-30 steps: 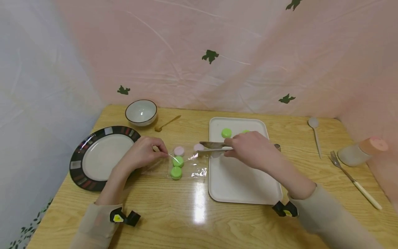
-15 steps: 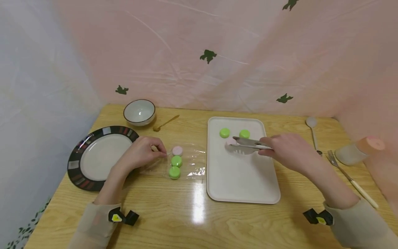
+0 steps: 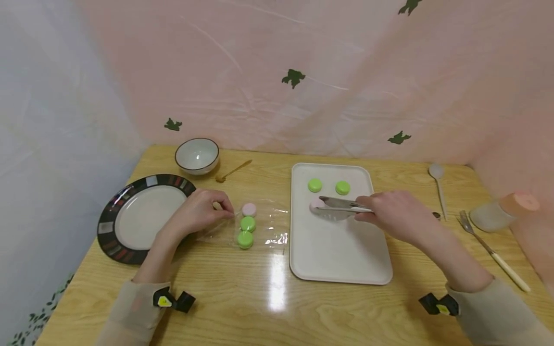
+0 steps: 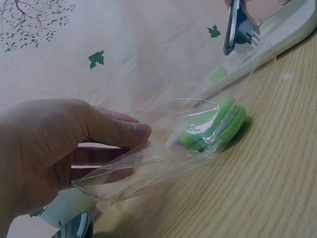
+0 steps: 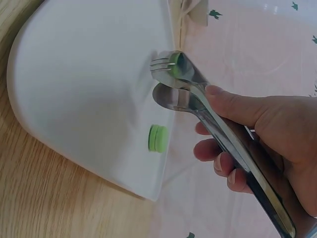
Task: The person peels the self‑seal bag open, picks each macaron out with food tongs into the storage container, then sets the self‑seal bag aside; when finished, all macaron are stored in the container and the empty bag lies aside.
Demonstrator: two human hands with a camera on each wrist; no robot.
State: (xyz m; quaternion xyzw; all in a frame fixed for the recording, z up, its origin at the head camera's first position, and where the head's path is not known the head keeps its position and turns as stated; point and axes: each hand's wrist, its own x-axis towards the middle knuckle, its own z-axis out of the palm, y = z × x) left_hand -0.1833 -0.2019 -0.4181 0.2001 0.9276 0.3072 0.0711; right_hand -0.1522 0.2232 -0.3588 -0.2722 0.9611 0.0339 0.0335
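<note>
My left hand (image 3: 195, 214) pinches the edge of a clear plastic bag (image 3: 272, 218) between thumb and fingers. Inside lie a pink macaron (image 3: 248, 209) and two green macarons (image 4: 205, 130). My right hand (image 3: 398, 215) grips metal tongs (image 5: 230, 144), one end fork-shaped, the other like a spoon. Their tips meet another pink macaron (image 3: 316, 205), low over the left side of a white tray (image 3: 337, 262). Just behind it on the tray sit a green macaron (image 3: 314, 185) and a second green macaron (image 3: 343, 187).
A dark-rimmed plate (image 3: 106, 229) stands left, partly behind my left forearm. At the back left are a bowl (image 3: 196, 156) and a small golden spoon (image 3: 233, 171). Along the right lie a long spoon (image 3: 438, 180), a fork (image 3: 493, 250) and a pink-capped jar (image 3: 497, 214).
The tongs carried a pink macaron right from the bag to over the tray, then shifted slightly left and nearer. My left hand lowered the bag's lifted edge and stays at its side.
</note>
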